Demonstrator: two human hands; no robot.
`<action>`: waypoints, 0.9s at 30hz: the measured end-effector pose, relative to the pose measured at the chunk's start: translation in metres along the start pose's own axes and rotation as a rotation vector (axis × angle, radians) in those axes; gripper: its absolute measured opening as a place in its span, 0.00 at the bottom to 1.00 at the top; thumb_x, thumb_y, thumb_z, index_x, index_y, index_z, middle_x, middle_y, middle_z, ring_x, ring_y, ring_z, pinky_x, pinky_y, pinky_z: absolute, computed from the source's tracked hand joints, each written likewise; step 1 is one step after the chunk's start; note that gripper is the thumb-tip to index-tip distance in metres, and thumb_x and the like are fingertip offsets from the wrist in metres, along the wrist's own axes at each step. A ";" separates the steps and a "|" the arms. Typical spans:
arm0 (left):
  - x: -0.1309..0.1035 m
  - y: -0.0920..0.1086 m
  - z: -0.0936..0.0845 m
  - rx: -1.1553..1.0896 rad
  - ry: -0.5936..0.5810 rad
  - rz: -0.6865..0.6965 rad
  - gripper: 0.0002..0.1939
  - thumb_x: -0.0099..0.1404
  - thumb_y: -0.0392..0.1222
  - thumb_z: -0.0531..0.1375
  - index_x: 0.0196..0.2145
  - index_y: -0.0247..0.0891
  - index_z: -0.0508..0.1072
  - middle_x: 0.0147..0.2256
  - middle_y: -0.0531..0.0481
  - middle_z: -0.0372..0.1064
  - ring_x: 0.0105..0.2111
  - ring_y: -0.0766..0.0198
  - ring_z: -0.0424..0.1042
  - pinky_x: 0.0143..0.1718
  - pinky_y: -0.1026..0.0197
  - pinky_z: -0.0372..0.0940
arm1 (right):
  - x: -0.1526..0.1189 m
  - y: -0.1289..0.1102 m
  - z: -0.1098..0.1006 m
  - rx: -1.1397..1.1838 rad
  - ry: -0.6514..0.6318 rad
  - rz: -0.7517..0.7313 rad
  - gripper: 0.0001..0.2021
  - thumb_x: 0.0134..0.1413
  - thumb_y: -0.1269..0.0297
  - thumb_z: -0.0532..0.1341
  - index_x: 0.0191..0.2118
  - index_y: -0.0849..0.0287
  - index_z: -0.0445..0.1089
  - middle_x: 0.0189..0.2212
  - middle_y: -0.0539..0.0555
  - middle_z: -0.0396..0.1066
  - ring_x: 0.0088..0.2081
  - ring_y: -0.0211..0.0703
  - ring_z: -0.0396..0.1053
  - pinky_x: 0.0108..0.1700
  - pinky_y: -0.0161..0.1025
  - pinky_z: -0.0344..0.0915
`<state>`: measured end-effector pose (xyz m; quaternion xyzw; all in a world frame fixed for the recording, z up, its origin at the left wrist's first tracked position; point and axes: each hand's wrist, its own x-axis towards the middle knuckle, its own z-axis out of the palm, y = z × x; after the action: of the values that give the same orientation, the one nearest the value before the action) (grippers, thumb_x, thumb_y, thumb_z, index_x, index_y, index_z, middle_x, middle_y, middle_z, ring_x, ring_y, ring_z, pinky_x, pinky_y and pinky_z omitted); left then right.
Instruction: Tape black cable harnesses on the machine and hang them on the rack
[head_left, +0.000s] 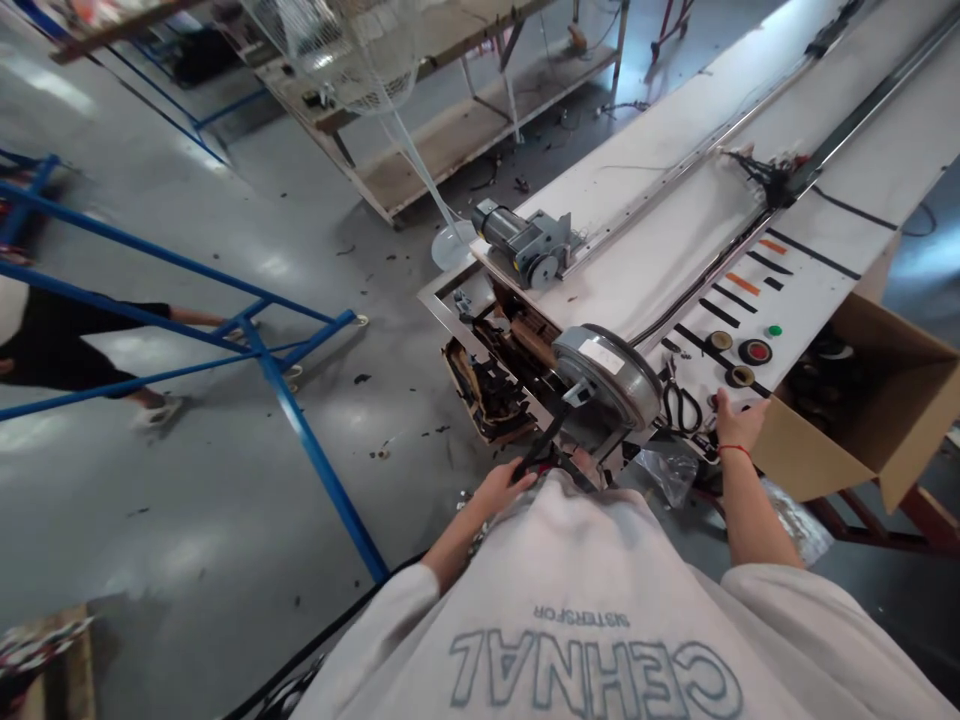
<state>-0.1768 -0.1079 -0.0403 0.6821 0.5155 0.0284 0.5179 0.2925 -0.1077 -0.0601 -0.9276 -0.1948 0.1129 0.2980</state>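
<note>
My left hand [504, 488] is low in front of my shirt, its fingers closed round a black strip [541, 446] that runs up beside the grey reel [611, 375]. My right hand [741, 424], with a red string at the wrist, is at the near edge of the white table; its thumb and fingers are apart, and the fingertips show only partly. Just beyond it lies a roll of tape [741, 376]. To its left are scissors with black handles [681, 400]. A round red button in a black ring [755, 351] and a green button [775, 330] are farther up.
An open cardboard box [817, 450] stands right of my right hand. Orange and black strips [742, 284] lie on the white table [660, 220]. A motor [517, 240] sits at its far corner. Blue metal frames [300, 430] and another person's legs [82, 330] are at left, a fan [352, 50] behind.
</note>
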 end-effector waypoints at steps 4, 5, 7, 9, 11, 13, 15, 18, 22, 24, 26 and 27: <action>-0.026 0.004 0.006 -0.001 0.132 -0.019 0.23 0.67 0.59 0.48 0.38 0.36 0.69 0.27 0.50 0.68 0.29 0.61 0.67 0.32 0.62 0.60 | 0.002 0.003 0.001 0.018 0.009 0.003 0.55 0.47 0.41 0.62 0.67 0.82 0.43 0.63 0.81 0.50 0.64 0.70 0.51 0.63 0.58 0.50; -0.026 0.008 0.006 -0.003 0.157 -0.033 0.23 0.67 0.59 0.47 0.38 0.36 0.69 0.26 0.51 0.68 0.28 0.61 0.67 0.32 0.62 0.59 | 0.002 0.004 0.001 0.020 0.013 0.004 0.55 0.47 0.41 0.62 0.67 0.83 0.42 0.63 0.81 0.50 0.64 0.70 0.51 0.63 0.58 0.50; -0.020 0.017 0.004 0.005 0.187 -0.036 0.23 0.68 0.58 0.46 0.37 0.36 0.68 0.25 0.50 0.68 0.28 0.61 0.67 0.32 0.61 0.59 | 0.003 0.005 0.002 0.018 0.014 0.011 0.56 0.46 0.41 0.63 0.67 0.83 0.41 0.62 0.82 0.51 0.63 0.71 0.51 0.63 0.59 0.50; -0.010 0.025 0.002 0.035 0.173 -0.011 0.20 0.69 0.55 0.46 0.36 0.37 0.68 0.28 0.48 0.69 0.29 0.60 0.69 0.33 0.61 0.59 | 0.004 0.006 0.003 0.006 0.012 0.018 0.56 0.46 0.42 0.63 0.67 0.84 0.42 0.61 0.83 0.52 0.63 0.72 0.52 0.62 0.59 0.51; 0.001 0.032 0.002 0.082 0.146 -0.011 0.17 0.69 0.53 0.48 0.36 0.37 0.68 0.30 0.46 0.71 0.31 0.59 0.70 0.35 0.61 0.60 | 0.005 0.007 0.004 -0.004 0.009 0.026 0.55 0.47 0.42 0.63 0.67 0.82 0.42 0.61 0.83 0.52 0.63 0.72 0.53 0.62 0.60 0.51; 0.010 0.039 0.004 0.125 0.137 -0.032 0.15 0.70 0.51 0.49 0.36 0.38 0.68 0.30 0.46 0.71 0.32 0.58 0.71 0.36 0.61 0.60 | 0.005 0.008 0.004 -0.006 0.013 0.034 0.54 0.47 0.42 0.63 0.67 0.80 0.43 0.61 0.82 0.53 0.62 0.72 0.53 0.62 0.60 0.52; 0.018 0.046 0.006 0.149 0.154 -0.038 0.15 0.71 0.50 0.49 0.36 0.38 0.68 0.30 0.46 0.71 0.32 0.58 0.72 0.37 0.61 0.61 | 0.004 0.007 0.004 -0.004 0.018 0.029 0.54 0.47 0.42 0.63 0.67 0.80 0.43 0.61 0.81 0.53 0.63 0.71 0.53 0.62 0.60 0.52; 0.027 0.057 0.009 0.164 0.193 -0.007 0.16 0.71 0.50 0.49 0.36 0.37 0.68 0.30 0.45 0.71 0.33 0.57 0.72 0.38 0.59 0.62 | 0.002 0.006 0.003 -0.011 0.022 0.025 0.54 0.48 0.43 0.63 0.67 0.82 0.43 0.61 0.82 0.53 0.63 0.71 0.54 0.62 0.59 0.52; 0.042 0.060 0.008 0.097 0.195 0.064 0.18 0.69 0.53 0.51 0.36 0.36 0.71 0.30 0.46 0.72 0.33 0.58 0.71 0.37 0.60 0.62 | -0.001 0.003 0.002 -0.020 0.022 0.012 0.53 0.50 0.44 0.62 0.67 0.83 0.43 0.62 0.81 0.51 0.63 0.70 0.53 0.63 0.58 0.51; 0.053 0.051 0.004 0.036 0.052 0.085 0.18 0.65 0.54 0.55 0.31 0.35 0.73 0.28 0.49 0.71 0.31 0.60 0.70 0.34 0.62 0.62 | -0.002 0.002 0.001 -0.027 0.024 -0.004 0.53 0.51 0.44 0.61 0.67 0.84 0.42 0.63 0.81 0.50 0.64 0.69 0.51 0.63 0.57 0.50; 0.063 0.037 0.001 -0.003 -0.197 0.061 0.16 0.59 0.53 0.60 0.26 0.35 0.73 0.24 0.51 0.70 0.28 0.61 0.69 0.33 0.63 0.62 | -0.003 0.000 0.000 -0.038 0.022 -0.005 0.53 0.51 0.43 0.60 0.67 0.84 0.42 0.63 0.82 0.49 0.64 0.69 0.51 0.63 0.56 0.50; 0.066 0.028 -0.001 -0.007 -0.301 0.028 0.15 0.56 0.51 0.62 0.25 0.35 0.73 0.23 0.51 0.69 0.27 0.62 0.69 0.32 0.63 0.62 | -0.003 0.000 0.000 -0.041 0.019 -0.004 0.52 0.52 0.43 0.60 0.67 0.84 0.42 0.63 0.82 0.49 0.64 0.69 0.51 0.63 0.56 0.49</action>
<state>-0.1279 -0.0571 -0.0519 0.6840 0.4224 -0.0650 0.5911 0.2896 -0.1090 -0.0595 -0.9343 -0.1959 0.0995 0.2809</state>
